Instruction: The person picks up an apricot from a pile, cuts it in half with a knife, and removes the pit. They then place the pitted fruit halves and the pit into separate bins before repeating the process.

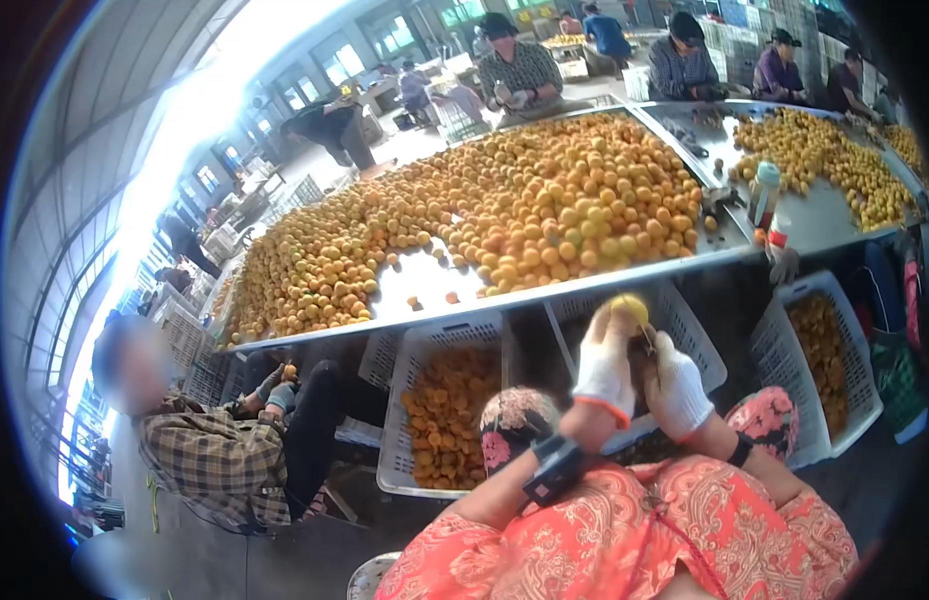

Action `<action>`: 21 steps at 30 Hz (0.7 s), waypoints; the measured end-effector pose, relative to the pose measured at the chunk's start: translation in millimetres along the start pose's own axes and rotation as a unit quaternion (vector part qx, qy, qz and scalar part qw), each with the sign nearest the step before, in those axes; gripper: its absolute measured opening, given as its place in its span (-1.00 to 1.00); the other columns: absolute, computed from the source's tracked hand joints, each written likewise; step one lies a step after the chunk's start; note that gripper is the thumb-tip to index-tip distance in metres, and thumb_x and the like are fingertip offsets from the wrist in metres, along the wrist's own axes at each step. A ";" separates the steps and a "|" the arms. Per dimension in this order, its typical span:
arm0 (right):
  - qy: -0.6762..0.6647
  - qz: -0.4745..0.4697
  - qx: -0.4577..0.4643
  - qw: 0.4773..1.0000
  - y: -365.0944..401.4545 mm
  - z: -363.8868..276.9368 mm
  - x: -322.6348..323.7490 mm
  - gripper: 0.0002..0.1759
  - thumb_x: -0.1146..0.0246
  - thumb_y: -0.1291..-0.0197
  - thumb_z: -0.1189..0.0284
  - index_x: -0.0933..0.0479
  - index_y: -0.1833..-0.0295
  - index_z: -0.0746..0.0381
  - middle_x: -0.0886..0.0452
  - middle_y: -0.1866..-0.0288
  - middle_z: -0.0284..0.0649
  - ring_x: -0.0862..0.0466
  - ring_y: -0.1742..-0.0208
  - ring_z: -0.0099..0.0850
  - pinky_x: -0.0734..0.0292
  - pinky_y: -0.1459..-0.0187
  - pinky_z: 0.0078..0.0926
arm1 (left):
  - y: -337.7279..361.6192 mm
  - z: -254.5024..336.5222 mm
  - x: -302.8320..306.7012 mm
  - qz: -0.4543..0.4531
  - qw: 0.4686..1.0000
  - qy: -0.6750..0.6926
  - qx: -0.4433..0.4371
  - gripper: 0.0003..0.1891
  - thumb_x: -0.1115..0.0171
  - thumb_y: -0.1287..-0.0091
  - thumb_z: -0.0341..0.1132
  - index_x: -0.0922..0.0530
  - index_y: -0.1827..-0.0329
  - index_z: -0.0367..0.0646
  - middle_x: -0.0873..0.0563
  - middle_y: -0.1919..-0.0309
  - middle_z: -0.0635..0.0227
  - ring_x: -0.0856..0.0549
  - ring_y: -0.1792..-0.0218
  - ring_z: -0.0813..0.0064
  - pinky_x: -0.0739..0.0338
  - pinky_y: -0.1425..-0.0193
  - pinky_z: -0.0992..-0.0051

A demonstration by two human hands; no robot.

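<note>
My left hand (pixel 608 355), in a white glove, is closed round a yellow-orange fruit (pixel 630 308) that shows at its fingertips. Close beside it, my right hand (pixel 675 385), also gloved, has its fingers pressed together around something small and thin near the fruit, too small to make out. Both hands are above a white crate (pixel 697 335) in front of my lap. Beyond them, a large heap of orange fruit (pixel 585 200) lies on a metal table (pixel 405 290).
A crate of orange pieces (pixel 450 410) stands left of my knees, another (pixel 830 370) at the right. A person in a checked shirt (pixel 220 460) sits at the left holding a fruit. Bottles (pixel 765 190) stand on the table; several people work behind it.
</note>
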State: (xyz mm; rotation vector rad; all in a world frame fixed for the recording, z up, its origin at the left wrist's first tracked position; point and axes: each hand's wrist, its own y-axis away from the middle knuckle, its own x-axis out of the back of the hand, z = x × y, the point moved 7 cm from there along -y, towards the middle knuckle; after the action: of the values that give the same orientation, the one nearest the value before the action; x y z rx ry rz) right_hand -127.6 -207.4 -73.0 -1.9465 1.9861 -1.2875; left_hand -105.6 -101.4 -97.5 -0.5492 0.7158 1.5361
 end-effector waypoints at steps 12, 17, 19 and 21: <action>-0.049 -0.045 -0.136 0.988 23.6 3.4 -12.1 -0.79 -0.04 -0.45 0.53 -0.43 -0.09 0.40 -0.67 0.24 0.19 -0.70 0.11 0.14 -0.57 0.22 -0.21 | 10.9 -9.9 9.2 -0.001 0.992 -0.100 -0.082 -0.71 -0.17 -0.55 -0.18 -0.56 -0.09 -0.24 -0.65 0.22 0.45 -0.56 0.24 0.67 -0.49 0.14 0.58; -0.076 -0.054 -0.146 0.985 20.8 -5.3 5.4 -0.77 -0.07 -0.45 0.52 -0.44 -0.11 0.41 -0.67 0.20 0.19 -0.73 0.11 0.05 -0.57 0.18 -0.24 | 18.3 20.1 -3.3 -0.103 0.911 -0.360 -0.174 -0.64 -0.16 -0.54 -0.15 -0.54 -0.14 -0.28 -0.69 0.16 0.36 -0.61 0.13 0.61 -0.53 0.01 0.55; -0.094 -0.073 -0.120 0.986 19.8 -7.3 3.0 -0.79 -0.10 -0.44 0.49 -0.44 -0.07 0.40 -0.67 0.22 0.19 -0.73 0.12 0.08 -0.58 0.20 -0.21 | 15.4 24.9 -2.8 -0.116 0.916 -0.340 -0.179 -0.64 -0.16 -0.53 -0.15 -0.53 -0.15 -0.29 -0.69 0.17 0.36 -0.62 0.13 0.60 -0.53 0.00 0.54; -0.107 -0.058 -0.120 0.985 26.7 14.6 -16.0 -0.79 -0.12 -0.43 0.47 -0.44 -0.06 0.39 -0.67 0.23 0.19 -0.73 0.14 0.09 -0.59 0.23 -0.18 | 12.5 19.5 2.7 -0.103 0.928 -0.319 -0.160 -0.64 -0.19 -0.52 -0.14 -0.54 -0.14 -0.28 -0.69 0.19 0.36 -0.62 0.14 0.59 -0.54 0.01 0.52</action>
State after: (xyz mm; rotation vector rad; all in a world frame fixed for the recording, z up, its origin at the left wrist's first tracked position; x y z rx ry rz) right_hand -137.1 -205.2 -106.0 -2.2302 2.0250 -0.8442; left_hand -116.9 -85.7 -84.5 -0.3125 -0.0944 1.5153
